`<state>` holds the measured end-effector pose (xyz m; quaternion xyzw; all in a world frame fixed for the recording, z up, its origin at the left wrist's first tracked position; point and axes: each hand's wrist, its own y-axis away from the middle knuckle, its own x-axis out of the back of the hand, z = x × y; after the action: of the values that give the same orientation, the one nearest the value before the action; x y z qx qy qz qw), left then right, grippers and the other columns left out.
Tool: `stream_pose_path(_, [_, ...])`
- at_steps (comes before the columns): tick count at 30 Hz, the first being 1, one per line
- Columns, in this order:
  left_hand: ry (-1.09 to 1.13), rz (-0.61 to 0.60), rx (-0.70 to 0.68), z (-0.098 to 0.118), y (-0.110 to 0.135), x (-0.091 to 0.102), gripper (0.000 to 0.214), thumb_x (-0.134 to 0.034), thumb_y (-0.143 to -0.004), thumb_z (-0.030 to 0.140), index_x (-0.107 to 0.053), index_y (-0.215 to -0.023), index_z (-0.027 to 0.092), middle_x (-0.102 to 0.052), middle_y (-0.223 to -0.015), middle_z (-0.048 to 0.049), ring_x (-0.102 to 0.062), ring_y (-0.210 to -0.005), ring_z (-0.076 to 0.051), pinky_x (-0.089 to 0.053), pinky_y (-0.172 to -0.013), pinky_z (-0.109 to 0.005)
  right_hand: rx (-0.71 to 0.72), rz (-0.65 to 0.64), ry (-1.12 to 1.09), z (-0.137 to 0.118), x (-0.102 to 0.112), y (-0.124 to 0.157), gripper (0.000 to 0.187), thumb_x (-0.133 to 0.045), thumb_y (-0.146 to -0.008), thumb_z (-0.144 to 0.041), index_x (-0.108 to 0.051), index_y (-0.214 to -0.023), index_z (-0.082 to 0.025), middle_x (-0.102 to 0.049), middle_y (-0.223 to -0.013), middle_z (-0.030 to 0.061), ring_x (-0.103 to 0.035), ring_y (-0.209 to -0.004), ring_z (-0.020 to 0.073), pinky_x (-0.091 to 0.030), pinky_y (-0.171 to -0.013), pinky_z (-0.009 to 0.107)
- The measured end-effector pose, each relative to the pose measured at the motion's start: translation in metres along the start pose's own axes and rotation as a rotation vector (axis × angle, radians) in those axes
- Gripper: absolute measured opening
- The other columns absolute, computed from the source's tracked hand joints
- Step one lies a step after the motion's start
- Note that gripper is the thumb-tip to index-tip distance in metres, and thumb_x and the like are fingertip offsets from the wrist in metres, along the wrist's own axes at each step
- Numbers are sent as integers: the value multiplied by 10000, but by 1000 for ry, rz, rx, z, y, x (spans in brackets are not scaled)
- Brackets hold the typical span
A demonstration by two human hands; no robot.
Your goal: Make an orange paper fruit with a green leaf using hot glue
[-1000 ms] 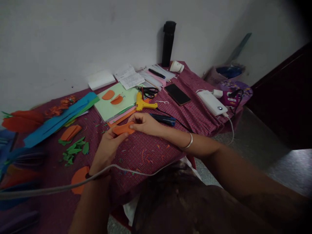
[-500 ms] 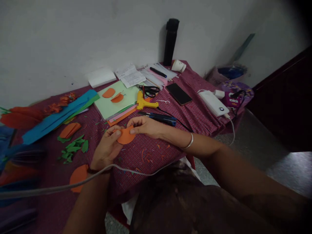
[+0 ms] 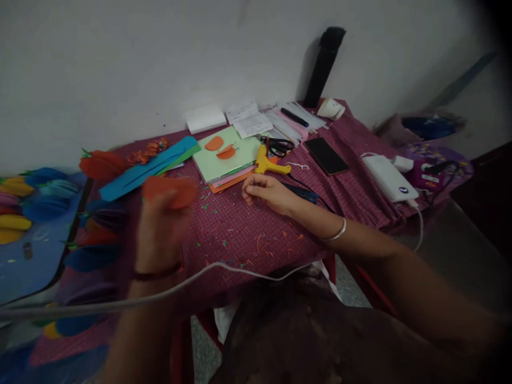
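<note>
Raised over the left part of the table, my left hand [image 3: 162,226] is blurred, its thumb lying across an orange paper piece [image 3: 180,193] that it grips. My right hand [image 3: 266,193] hovers over the tablecloth with fingers curled in and thumb against them; nothing shows in it. Just beyond that hand lies a yellow glue gun [image 3: 267,161], with black scissors [image 3: 280,145] behind it. Two orange paper cutouts, one flat [image 3: 214,143] and one folded [image 3: 226,153], rest on the pale green sheets [image 3: 204,165].
Blue paper strips [image 3: 152,168] and paper flowers [image 3: 102,165] lie at the left. A black phone [image 3: 326,156], a white power bank [image 3: 386,177] and a dark bottle [image 3: 323,66] are on the right side. A white cable [image 3: 256,273] crosses in front. Paper scraps litter the cloth.
My hands have parted: the left moved up with orange paper, and the right let go of the piece both held. The view has swung left, showing more flowers.
</note>
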<state>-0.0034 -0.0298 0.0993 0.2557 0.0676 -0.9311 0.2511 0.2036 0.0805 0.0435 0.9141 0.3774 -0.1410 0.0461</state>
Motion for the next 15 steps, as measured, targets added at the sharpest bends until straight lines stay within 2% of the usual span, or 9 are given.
stream_pose_path(2, [-67, 64, -113, 41, 7, 21, 181, -711, -694, 107, -662, -798, 246, -757, -909, 39, -661, -1123, -196, -514, -1105, -390, 21, -57, 177, -5, -8, -14, 101, -668, -872, -243, -604, -844, -170, -614, -743, -19, -551, -661, 92, -466, -656, 236])
stream_pose_path(3, [-95, 129, -162, 57, 12, 33, 176, -695, -693, 130, -665, -789, 275, -763, -912, 52, -637, -1200, -203, -495, -1140, -384, 35, -111, 276, -7, -15, -23, 69, -642, -888, -211, -610, -842, -170, -603, -730, -23, -539, -668, 95, -451, -661, 239])
stream_pose_path(4, [-127, 142, -169, 69, 17, 45, 217, -689, -693, 118, -664, -797, 306, -767, -954, 85, -598, -1273, -185, -463, -1184, -356, 58, -180, 379, -8, -25, -34, 58, -621, -897, -178, -618, -840, -168, -600, -732, -24, -530, -681, 96, -438, -674, 242])
stream_pose_path(5, [-94, 208, -250, 76, 23, 57, 178, -656, -693, 143, -662, -784, 296, -763, -928, 92, -604, -1254, -175, -444, -1201, -346, 82, -258, 481, -8, -36, -45, 63, -609, -896, -141, -631, -842, -163, -601, -742, -24, -521, -693, 96, -426, -687, 245])
stream_pose_path(6, [-72, 253, -248, 78, 29, 68, 147, -638, -714, 150, -648, -758, 290, -753, -886, 97, -618, -1218, -161, -437, -1207, -337, 114, -325, 586, -6, -48, -58, 88, -599, -886, -98, -644, -842, -160, -605, -750, -26, -511, -698, 95, -414, -701, 248])
stream_pose_path(8, [-19, 293, -182, 71, 41, 87, 117, -619, -743, 165, -628, -725, 281, -735, -819, 88, -658, -1095, -161, -494, -1148, -358, 173, -414, 803, 3, -76, -82, 127, -594, -871, -50, -654, -829, -154, -626, -775, -20, -524, -728, 101, -408, -739, 256])
stream_pose_path(9, [-9, 249, -90, 63, 47, 94, 112, -627, -787, 174, -643, -756, 281, -738, -853, 78, -665, -1063, -160, -522, -1113, -364, 200, -439, 914, 9, -89, -93, 138, -589, -875, -43, -666, -846, -154, -639, -795, -12, -542, -753, 111, -406, -754, 260])
stream_pose_path(10, [33, 281, -90, 53, 52, 100, 76, -624, -794, 217, -656, -755, 275, -720, -812, 40, -674, -937, -170, -586, -1001, -369, 227, -486, 1035, 16, -101, -102, 148, -588, -881, -40, -681, -870, -154, -659, -834, 0, -566, -792, 124, -409, -773, 267])
stream_pose_path(15, [145, 184, 268, 16, 77, 107, 95, -715, -763, 295, -689, -797, 209, -656, -766, -28, -658, -755, -164, -637, -704, -307, 388, -733, 1587, 34, -135, -125, 242, -548, -960, -117, -691, -1149, -164, -667, -1144, 112, -631, -980, 217, -430, -789, 321])
